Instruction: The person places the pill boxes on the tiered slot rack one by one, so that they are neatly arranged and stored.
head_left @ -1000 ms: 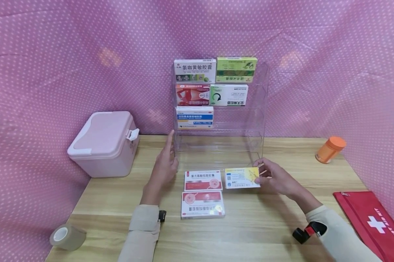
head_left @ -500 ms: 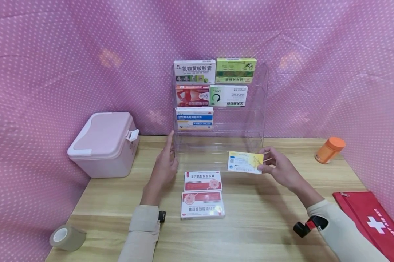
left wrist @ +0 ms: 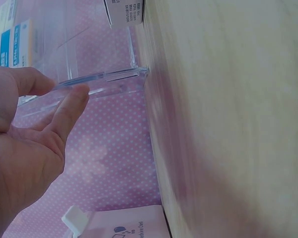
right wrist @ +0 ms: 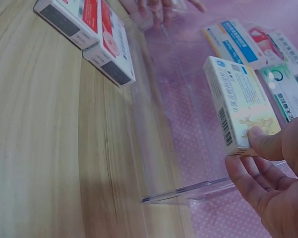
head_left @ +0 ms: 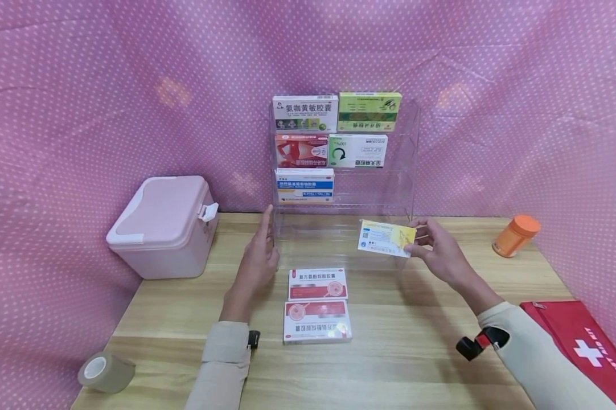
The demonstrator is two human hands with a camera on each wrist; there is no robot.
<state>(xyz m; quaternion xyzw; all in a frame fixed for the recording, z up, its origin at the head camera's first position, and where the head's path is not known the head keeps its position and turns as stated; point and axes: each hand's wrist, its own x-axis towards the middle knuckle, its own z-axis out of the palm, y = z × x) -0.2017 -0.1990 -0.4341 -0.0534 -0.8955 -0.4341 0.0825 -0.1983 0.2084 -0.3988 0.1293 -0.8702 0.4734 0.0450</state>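
Note:
In the head view a clear stepped display rack stands at the back of the table. My left hand is at its left side; in the left wrist view, thumb and fingers pinch the edge of the side panel. My right hand grips the right end of a yellow-and-white medicine box, thumb on its front. That box is raised, slightly tilted, before the rack's lower right part; whether it touches the rack I cannot tell. Two red-and-white medicine boxes lie in front of the rack.
Several medicine boxes, among them a blue-and-white one, occupy the upper tiers. A pink medicine chest and a tape roll are at left. An orange bottle and a red first aid pouch are at right.
My right hand has lifted the yellow-and-white medicine box from beside the red-and-white boxes, upward and slightly right toward the rack. My left hand has stayed at the rack's left side.

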